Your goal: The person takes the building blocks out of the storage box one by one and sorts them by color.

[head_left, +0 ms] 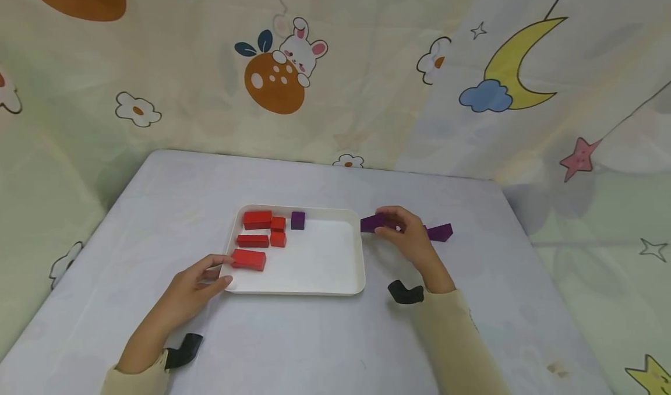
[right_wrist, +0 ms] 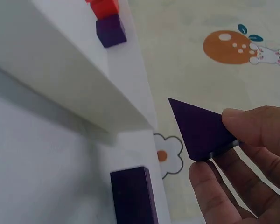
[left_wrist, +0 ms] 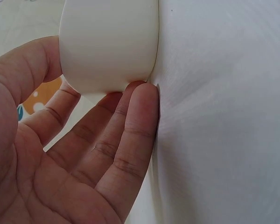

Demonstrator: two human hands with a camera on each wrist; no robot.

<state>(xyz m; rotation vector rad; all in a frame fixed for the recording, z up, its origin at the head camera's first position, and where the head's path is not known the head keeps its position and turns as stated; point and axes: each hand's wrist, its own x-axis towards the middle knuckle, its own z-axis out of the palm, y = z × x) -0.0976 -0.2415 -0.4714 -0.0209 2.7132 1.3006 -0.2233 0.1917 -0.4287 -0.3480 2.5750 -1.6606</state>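
Observation:
A white tray (head_left: pixel 320 267) lies on the table, and my left hand (head_left: pixel 191 284) holds its near left corner. In the left wrist view, thumb and fingers (left_wrist: pixel 142 109) lie around the tray's rounded corner. My right hand (head_left: pixel 406 237) pinches a dark purple pointed block (right_wrist: pixel 200 130) between thumb and fingers, just off the tray's right side. Inside the tray, several red blocks (head_left: pixel 253 241) sit at the left, with one small purple cube (head_left: pixel 297 220) near the far wall.
Another purple block (head_left: pixel 439 232) lies on the table right of my right hand, partly hidden by it. A longer purple block (right_wrist: pixel 133 196) shows in the right wrist view. A patterned curtain (head_left: pixel 367 63) hangs behind the white-covered table (head_left: pixel 293 348).

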